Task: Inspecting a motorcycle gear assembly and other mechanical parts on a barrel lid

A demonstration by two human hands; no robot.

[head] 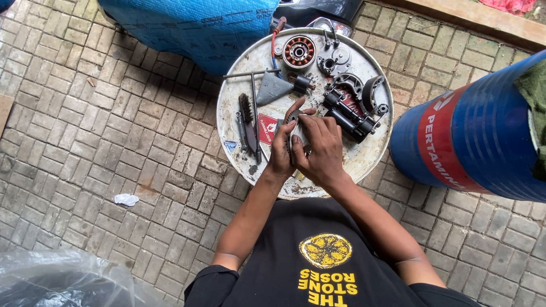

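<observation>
We see both hands meeting over the near-middle of a round, off-white drum lid (364,162) that serves as the desk. The left hand (282,149) and right hand (319,149) are closed together on a small dark toothed part (292,117), prob. a gear or sprocket; only its top edge shows betw. the fingers, so we can't tell its full shape. Left grip: fingers curled round the part from the left side, thumb up along it. Right grip: fingers folded over it from the right, fingertips pressed near the top edge. Both grips look closed on the part, no gap visible.

The part sits held just above the lid, near its centre, right beside a small red-and-white label (267,128).

Other things on the lid:
- wire brush (247,119) w/ dark bristles, left of the hands, lying near-to-far
- long thin metal rod tool (255,111) just beside the brush, w/ a crossbar at its far end
- grey triangular piece (273,88), far of the hands
- round copper-wound stator (299,52) at the far edge
- black cylindrical motor-like unit (348,116), just right of the hands
- curved metal shoes and cover plates (358,85) at far right

Around: blue drum (478,136) lying at right, blue tarp-covered object (193,25) far left, crumpled white scrap (125,199) on the brick paving (85,131), clear plastic bag (57,281) at near left.
</observation>
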